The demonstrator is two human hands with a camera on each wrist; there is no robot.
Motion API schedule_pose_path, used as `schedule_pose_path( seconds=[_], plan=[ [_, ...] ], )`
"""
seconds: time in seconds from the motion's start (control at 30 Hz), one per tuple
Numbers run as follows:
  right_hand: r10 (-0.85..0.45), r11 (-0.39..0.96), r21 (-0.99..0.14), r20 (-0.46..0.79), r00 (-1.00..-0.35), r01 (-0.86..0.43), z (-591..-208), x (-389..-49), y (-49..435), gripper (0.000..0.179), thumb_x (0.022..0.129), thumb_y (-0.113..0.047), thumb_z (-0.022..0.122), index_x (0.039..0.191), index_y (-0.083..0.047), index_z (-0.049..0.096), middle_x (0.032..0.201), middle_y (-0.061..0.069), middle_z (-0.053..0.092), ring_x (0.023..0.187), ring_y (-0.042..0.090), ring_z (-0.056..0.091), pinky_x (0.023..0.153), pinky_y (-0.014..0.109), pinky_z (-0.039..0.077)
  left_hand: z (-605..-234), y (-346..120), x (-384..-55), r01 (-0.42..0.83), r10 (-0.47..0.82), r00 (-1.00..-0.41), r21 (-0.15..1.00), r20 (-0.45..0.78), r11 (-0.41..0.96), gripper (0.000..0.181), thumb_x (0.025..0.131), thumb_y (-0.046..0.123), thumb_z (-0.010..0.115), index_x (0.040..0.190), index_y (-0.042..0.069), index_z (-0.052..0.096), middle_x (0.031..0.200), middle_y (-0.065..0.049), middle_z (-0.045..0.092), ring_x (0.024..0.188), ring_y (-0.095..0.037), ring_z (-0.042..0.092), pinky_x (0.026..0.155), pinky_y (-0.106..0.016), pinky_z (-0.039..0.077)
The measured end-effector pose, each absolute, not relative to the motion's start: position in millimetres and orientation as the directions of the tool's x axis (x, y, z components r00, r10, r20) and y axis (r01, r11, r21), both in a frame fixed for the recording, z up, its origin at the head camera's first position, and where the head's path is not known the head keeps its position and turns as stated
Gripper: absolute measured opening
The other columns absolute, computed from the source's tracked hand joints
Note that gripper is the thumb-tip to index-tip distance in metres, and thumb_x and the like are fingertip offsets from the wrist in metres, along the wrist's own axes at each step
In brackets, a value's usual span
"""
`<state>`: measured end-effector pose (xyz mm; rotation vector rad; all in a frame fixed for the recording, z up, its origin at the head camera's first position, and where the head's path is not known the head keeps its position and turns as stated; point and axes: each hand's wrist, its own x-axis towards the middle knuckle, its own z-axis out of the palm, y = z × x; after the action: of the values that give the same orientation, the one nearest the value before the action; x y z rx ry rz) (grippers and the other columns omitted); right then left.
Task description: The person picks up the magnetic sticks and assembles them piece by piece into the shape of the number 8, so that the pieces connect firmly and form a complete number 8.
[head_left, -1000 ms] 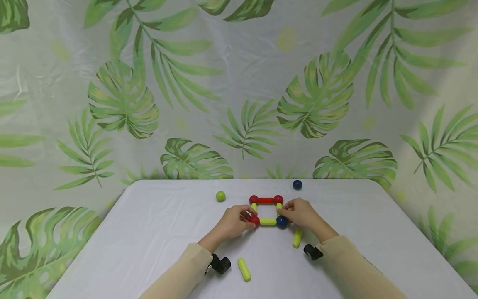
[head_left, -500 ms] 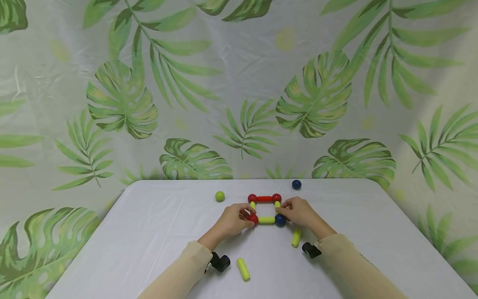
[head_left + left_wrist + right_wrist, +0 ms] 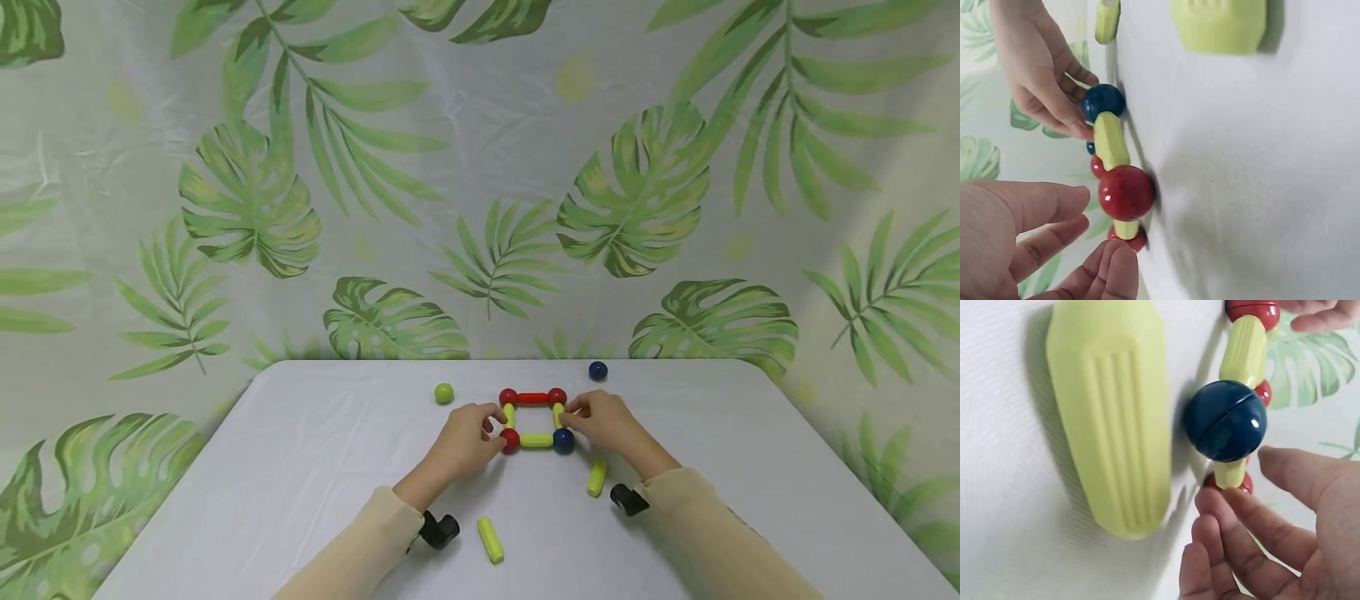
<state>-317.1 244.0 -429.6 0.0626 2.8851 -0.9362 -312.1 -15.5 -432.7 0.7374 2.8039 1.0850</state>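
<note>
A square of balls and rods lies on the table. Red balls form its far corners, a red ball (image 3: 510, 440) the near left one and a blue ball (image 3: 563, 441) the near right one. Yellow-green rods (image 3: 536, 440) make three sides, a red rod (image 3: 533, 398) the far side. My left hand (image 3: 467, 437) is beside the near red ball, thumb and fingers spread apart with a gap to it in the left wrist view. My right hand (image 3: 603, 421) is at the right side, fingertips by the yellow-green rod (image 3: 1230, 474) and thumb tip close to the blue ball.
Two loose yellow-green rods lie nearer: one rod (image 3: 597, 478) below my right hand, another rod (image 3: 491, 540) between the forearms. A green ball (image 3: 444, 393) sits at the back left of the square, a second blue ball (image 3: 597, 371) near the table's far edge.
My left hand has let go of the near red ball and its fingers have opened, drawing slightly left. My right hand has loosened at the blue ball and rod. The square stays assembled.
</note>
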Motion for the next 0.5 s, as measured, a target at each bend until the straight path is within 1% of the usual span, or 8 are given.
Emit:
schedule_pose_path(
  seconds=[0.1,0.27,0.37,0.5],
  plan=[
    [0.006,0.814,-0.577,-0.102,-0.995,0.064,-427,-317,244,0.033,0.102,-0.029,0.073,0.124,-0.006,0.074,0.108,0.011,0.072,0.089,0.022,0.06,0.075,0.03,0.051,-425,-21,-301,0.457,0.465,-0.87,0.615,0.16,0.643,0.023,0.094,0.009,0.078,0.116,0.004,0.074,0.093,-0.012,0.069,0.08,-0.016,0.059,0.07,-0.029,0.051],
    [-0.033,0.821,-0.57,-0.062,-0.998,0.008,-422,-317,238,0.028,0.1,-0.024,0.076,0.121,-0.005,0.075,0.101,0.008,0.072,0.086,0.021,0.06,0.074,0.032,0.051,-419,-30,-278,0.466,0.497,-0.857,0.614,0.135,0.637,0.024,0.093,0.014,0.081,0.114,0.003,0.074,0.071,0.001,0.061,0.062,-0.008,0.052,0.056,-0.022,0.043],
    [-0.063,0.828,-0.56,-0.043,-0.997,-0.028,-420,-316,232,0.025,0.1,-0.022,0.076,0.12,-0.006,0.076,0.099,0.006,0.073,0.087,0.019,0.061,0.076,0.031,0.054,-419,-36,-262,0.453,0.512,-0.854,0.615,0.092,0.645,0.028,0.092,0.02,0.083,0.112,0.004,0.073,0.065,0.005,0.057,0.055,-0.006,0.049,0.053,-0.021,0.04],
    [-0.105,0.838,-0.542,-0.038,-0.994,-0.068,-420,-316,225,0.025,0.099,-0.02,0.077,0.121,-0.008,0.076,0.1,0.004,0.073,0.09,0.018,0.062,0.08,0.032,0.057,-418,-44,-243,0.443,0.519,-0.853,0.597,0.051,0.668,0.031,0.091,0.027,0.085,0.109,0.006,0.073,0.061,0.007,0.055,0.053,-0.006,0.048,0.052,-0.022,0.04]
  ],
)
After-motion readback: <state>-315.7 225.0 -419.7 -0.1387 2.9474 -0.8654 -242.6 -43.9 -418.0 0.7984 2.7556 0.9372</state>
